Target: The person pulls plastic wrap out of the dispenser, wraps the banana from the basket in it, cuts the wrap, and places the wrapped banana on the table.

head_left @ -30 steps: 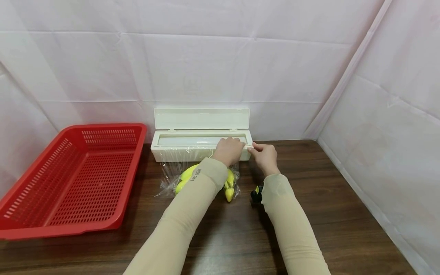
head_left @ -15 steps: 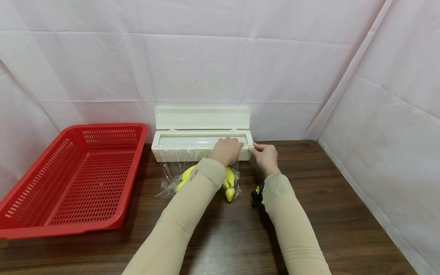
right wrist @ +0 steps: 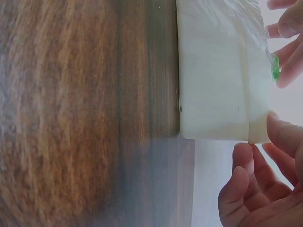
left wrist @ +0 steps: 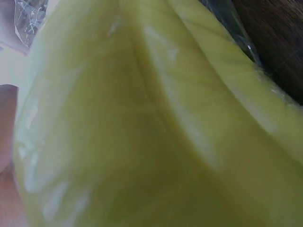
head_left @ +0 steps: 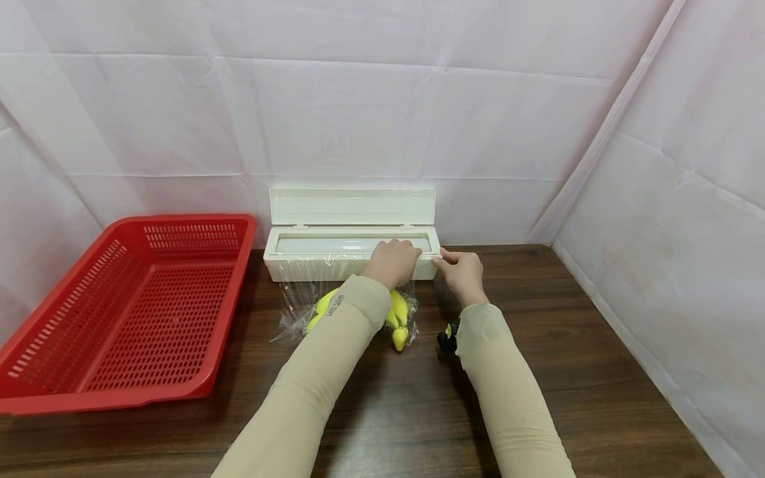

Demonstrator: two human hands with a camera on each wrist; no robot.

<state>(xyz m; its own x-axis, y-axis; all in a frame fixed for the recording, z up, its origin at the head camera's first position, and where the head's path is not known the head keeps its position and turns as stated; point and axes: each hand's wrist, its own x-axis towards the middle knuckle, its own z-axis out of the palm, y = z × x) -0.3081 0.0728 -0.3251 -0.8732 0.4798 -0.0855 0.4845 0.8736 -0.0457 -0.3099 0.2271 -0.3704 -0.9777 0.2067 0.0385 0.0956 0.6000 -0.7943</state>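
A white cling film box (head_left: 352, 267) stands against the back cloth, its lid (head_left: 352, 207) tipped up and the film roll (head_left: 335, 245) showing inside. Clear film (head_left: 297, 299) hangs over its front edge and covers yellow bananas (head_left: 400, 312) on the table; they fill the left wrist view. My left hand (head_left: 391, 263) is over the box's front rim, right of centre. Its fingers pinch a small green slide cutter (right wrist: 275, 67), seen in the right wrist view. My right hand (head_left: 463, 271) grips the box's right front corner, thumb on top and fingers at the end.
A red plastic basket (head_left: 167, 312) stands on the left of the brown wooden table (head_left: 382, 425). White cloth (head_left: 358, 119) hangs behind and on both sides. A black device (head_left: 447, 337) sits under my right wrist.
My left hand has slid slightly left along the box's front rim. My right hand keeps its grip on the corner, and the bananas stay put.
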